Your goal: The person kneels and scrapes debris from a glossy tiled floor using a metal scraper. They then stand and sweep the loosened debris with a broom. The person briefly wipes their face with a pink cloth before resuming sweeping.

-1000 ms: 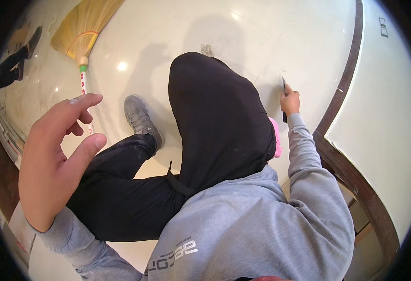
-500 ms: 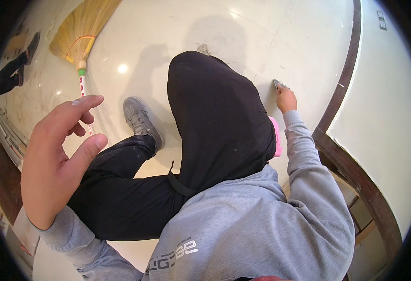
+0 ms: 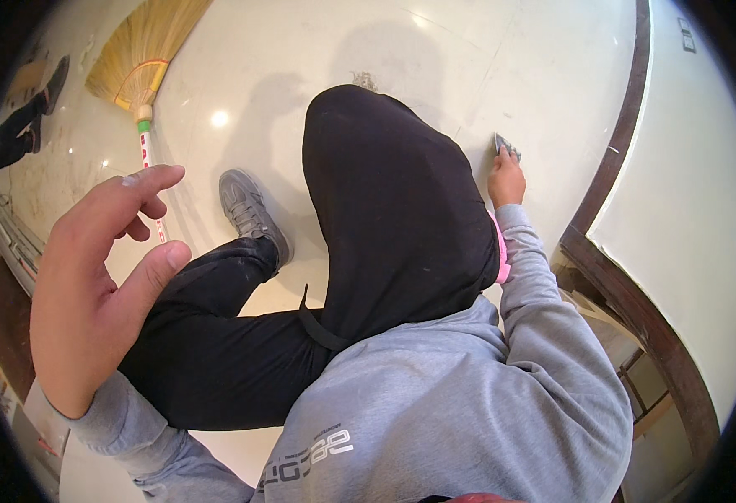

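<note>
Right hand (image 3: 506,182) grips a thin, flat grey scraper (image 3: 509,146), angular and darkly mottled, low at the floor (image 3: 435,168) toward its right edge; left hand (image 3: 91,268) open, fingers curved.

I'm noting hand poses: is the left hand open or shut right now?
Open: the left hand is loosely curved, with a clear gap between its thumb and fingers.

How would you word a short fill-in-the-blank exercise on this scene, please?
The metal scraper is in the person's ____ hand.
The left hand holds ____.
The straw broom has a solid ____ band where its handle begins.
The person's trousers are coloured ____.
Missing words: right; nothing; green; black.
</note>
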Available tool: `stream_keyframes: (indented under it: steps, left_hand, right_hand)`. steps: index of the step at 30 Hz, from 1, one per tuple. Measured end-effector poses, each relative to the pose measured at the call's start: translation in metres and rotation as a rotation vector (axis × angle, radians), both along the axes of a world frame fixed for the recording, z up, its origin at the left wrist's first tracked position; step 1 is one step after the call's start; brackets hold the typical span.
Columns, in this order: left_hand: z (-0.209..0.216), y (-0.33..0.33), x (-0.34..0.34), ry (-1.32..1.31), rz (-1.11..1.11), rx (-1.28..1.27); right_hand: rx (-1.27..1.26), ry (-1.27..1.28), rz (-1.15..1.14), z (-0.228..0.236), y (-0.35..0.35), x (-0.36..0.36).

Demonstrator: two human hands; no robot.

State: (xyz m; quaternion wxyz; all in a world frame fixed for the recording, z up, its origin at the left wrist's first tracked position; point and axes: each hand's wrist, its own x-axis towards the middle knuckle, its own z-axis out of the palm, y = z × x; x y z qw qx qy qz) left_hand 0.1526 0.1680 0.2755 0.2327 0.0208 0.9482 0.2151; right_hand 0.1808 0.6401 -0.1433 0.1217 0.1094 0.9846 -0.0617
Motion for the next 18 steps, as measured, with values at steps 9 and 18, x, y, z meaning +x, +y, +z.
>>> stream_keyframes:
  steps: [9, 18]
  left_hand:
    - [-0.001, 0.001, 0.004, -0.003, 0.023, -0.019]
    - [-0.005, -0.001, 0.005, -0.029, 0.050, 0.036]
  right_hand:
    - [0.054, -0.089, 0.070, 0.000, 0.000, 0.008]
    - [0.094, -0.007, 0.110, -0.010, 0.003, 0.011]
